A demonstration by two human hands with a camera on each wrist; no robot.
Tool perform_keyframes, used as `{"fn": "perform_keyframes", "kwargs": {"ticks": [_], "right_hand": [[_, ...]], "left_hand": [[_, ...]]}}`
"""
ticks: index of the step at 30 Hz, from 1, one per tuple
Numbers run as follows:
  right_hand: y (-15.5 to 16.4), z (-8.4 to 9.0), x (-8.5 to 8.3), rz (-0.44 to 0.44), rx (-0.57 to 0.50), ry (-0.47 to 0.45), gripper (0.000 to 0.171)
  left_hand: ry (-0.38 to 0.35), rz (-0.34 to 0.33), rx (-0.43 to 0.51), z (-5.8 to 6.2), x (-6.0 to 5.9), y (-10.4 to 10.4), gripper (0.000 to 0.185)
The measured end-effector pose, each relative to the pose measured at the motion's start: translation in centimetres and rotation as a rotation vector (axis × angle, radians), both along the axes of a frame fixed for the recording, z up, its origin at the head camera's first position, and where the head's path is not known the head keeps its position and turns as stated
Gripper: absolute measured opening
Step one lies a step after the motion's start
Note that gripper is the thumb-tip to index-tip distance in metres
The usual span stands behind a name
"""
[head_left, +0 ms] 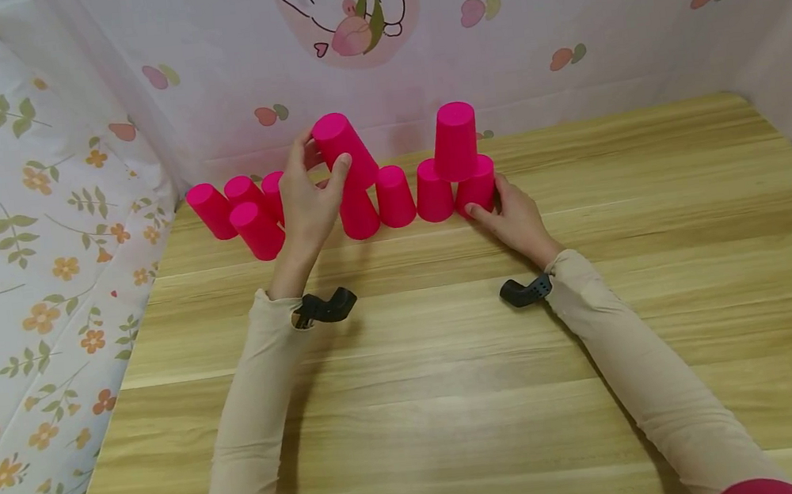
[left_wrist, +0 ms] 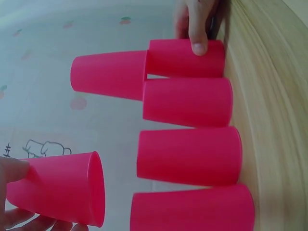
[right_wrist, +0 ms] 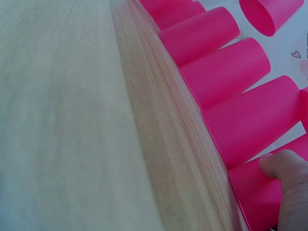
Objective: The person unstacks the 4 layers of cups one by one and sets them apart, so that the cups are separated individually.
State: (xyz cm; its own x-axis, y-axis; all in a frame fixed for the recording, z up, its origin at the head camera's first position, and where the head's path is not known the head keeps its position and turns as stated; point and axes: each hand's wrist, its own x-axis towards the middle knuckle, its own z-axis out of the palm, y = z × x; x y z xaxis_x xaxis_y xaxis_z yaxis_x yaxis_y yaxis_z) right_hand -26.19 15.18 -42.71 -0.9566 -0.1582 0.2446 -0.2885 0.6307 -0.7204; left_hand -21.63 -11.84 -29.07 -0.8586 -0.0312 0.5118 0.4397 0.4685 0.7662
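My left hand (head_left: 309, 204) holds a pink cup (head_left: 346, 152) upside down in the air, thumb on its near side. In the left wrist view the rim of this held cup (left_wrist: 55, 187) is apart from the row of pink cups below. That row stands upside down on the table, with its left-end cup (head_left: 360, 215) under the held one. At the right end, my right hand (head_left: 516, 215) grips the last cup (head_left: 476, 185) low down, thumb in front. Another inverted cup (head_left: 456, 142) sits on top, across the two rightmost cups of the row.
Left of my left hand, several more pink cups (head_left: 258, 232) stand inverted in a cluster. The wooden table (head_left: 410, 389) reaches back to a printed curtain (head_left: 559, 8); a floral cloth (head_left: 37, 313) hangs along the left side.
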Motion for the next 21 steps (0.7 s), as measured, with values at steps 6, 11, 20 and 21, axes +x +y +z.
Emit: {"fn": "perform_keyframes", "kwargs": {"ticks": [6, 11, 20, 21], "right_hand": [[0.0, 0.0, 0.0, -0.006, 0.008, -0.002, 0.058], [0.0, 0.0, 0.0, -0.007, 0.023, -0.001, 0.058], [0.0, -0.1, 0.0, -0.009, 0.011, -0.002, 0.059], [0.0, 0.0, 0.0, -0.009, 0.008, -0.002, 0.058]], "left_hand": [[-0.012, 0.035, -0.017, -0.6, 0.0, -0.9, 0.05], [0.028, 0.042, -0.002, -2.0, -1.0, -2.2, 0.049], [0.09, 0.096, -0.01, -2.8, -1.5, -3.9, 0.051], [0.088, 0.1, -0.012, -2.7, -1.5, -4.0, 0.051]]}}
